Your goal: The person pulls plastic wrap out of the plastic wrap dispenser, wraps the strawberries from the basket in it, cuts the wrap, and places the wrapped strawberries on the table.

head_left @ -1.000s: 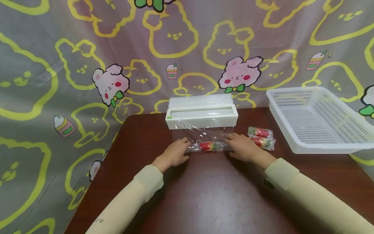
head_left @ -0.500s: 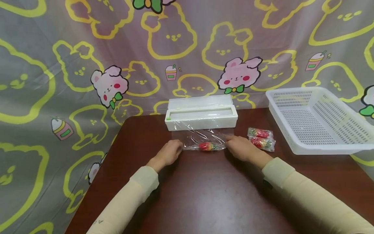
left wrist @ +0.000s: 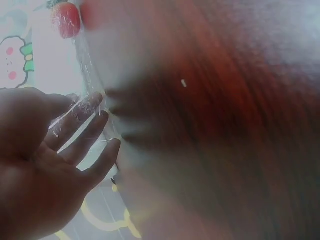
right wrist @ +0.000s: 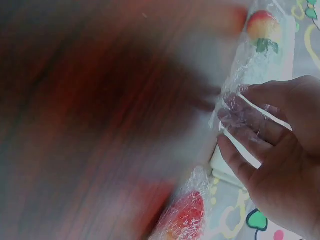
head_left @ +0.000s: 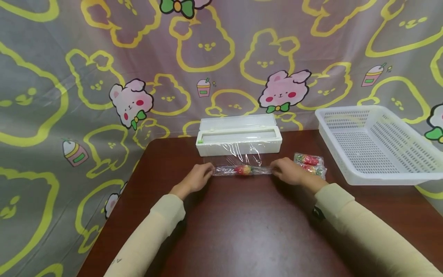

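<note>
A red and yellow strawberry [head_left: 243,170] with green leaves lies rolled in cling film [head_left: 225,171] on the table, between my hands. My left hand [head_left: 196,177] pinches the film's left end between thumb and fingers; the left wrist view shows the film [left wrist: 77,112] across the fingertips. At the opposite end my right hand [head_left: 288,171] pinches the gathered film [right wrist: 235,117], some fingers held fairly straight. From the roll, a clear sheet runs back to the white cling film dispenser [head_left: 238,148], whose lid [head_left: 238,122] stands raised.
Two wrapped strawberries [head_left: 309,159] lie just right of my right hand, one partly hidden by it. A white plastic basket [head_left: 394,177] stands at the back right. Behind the brown table [head_left: 235,231] hangs a patterned curtain [head_left: 225,46].
My left hand has drawn outward to the left, stretching the film. The loose film round the strawberry has become a narrow roll with gathered ends, slightly nearer the dispenser.
</note>
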Tool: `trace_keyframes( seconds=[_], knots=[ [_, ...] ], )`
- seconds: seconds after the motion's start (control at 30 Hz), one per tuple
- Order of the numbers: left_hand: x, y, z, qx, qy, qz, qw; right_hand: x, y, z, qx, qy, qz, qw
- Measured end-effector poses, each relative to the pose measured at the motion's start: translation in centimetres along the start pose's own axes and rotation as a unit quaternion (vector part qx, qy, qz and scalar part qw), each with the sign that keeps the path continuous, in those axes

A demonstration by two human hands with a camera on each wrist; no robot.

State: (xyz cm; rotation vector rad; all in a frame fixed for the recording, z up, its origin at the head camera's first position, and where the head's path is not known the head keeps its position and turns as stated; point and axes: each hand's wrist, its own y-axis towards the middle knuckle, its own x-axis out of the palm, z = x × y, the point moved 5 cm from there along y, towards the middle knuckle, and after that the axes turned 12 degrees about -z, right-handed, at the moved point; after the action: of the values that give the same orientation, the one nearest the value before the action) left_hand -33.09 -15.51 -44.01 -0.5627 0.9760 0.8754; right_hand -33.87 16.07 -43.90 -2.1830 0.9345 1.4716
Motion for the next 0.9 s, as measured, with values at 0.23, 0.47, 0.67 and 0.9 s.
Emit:
trace_keyframes(
  seconds=[0.23,0.47,0.67,0.9],
  knots=[
    [-0.4,1.0,-1.0,-0.043,-0.031,0.01,0.9985,-0.4,1.0,2.0,0.059,0.05,-0.025,0.9967],
    [-0.4,2.2,-1.7,-0.072,-0.024,0.006,0.9971,-0.4,2.2,3.7,0.106,0.095,-0.057,0.9882],
    [-0.2,3.1,-2.2,-0.093,-0.016,0.007,0.9955,-0.1,3.0,4.7,0.153,0.134,-0.067,0.9769],
    [-0.5,3.1,-2.3,-0.15,0.009,0.013,0.9885,-0.3,3.4,5.1,0.194,0.082,-0.04,0.9767]
  ],
)
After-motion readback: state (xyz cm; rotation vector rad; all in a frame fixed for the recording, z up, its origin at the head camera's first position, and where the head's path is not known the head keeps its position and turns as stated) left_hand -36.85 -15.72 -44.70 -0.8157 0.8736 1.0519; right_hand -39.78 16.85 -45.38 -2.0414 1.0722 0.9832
